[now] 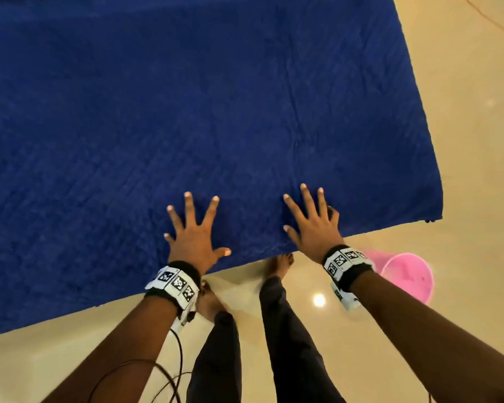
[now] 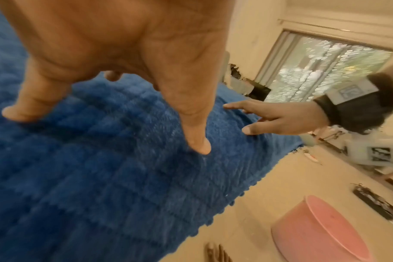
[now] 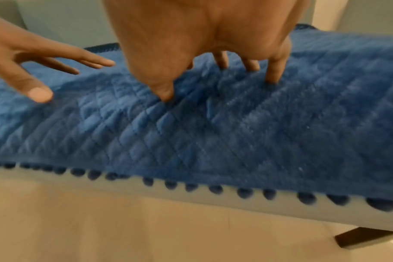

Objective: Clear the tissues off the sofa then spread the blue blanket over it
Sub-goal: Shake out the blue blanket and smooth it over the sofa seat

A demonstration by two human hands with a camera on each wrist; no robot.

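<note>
The blue quilted blanket [image 1: 186, 112] lies spread flat over the sofa and fills most of the head view. Its near hem with small pompoms [image 3: 213, 188] hangs over the sofa's pale front edge [image 3: 191, 196]. My left hand [image 1: 194, 228] presses flat on the blanket near that front edge, fingers straight and splayed. My right hand [image 1: 312, 216] lies flat a little to its right, fingers spread too. The wrist views show the fingertips [image 2: 200, 147] of the left hand and the fingertips [image 3: 166, 95] of the right touching the fabric. No tissues are in view.
A pink bucket [image 1: 405, 277] stands on the beige floor just right of my right wrist. My bare feet and dark trouser legs [image 1: 288, 330] are at the sofa's front. A cable [image 1: 169, 370] hangs from the left wrist. A window [image 2: 321, 70] is beyond the sofa's end.
</note>
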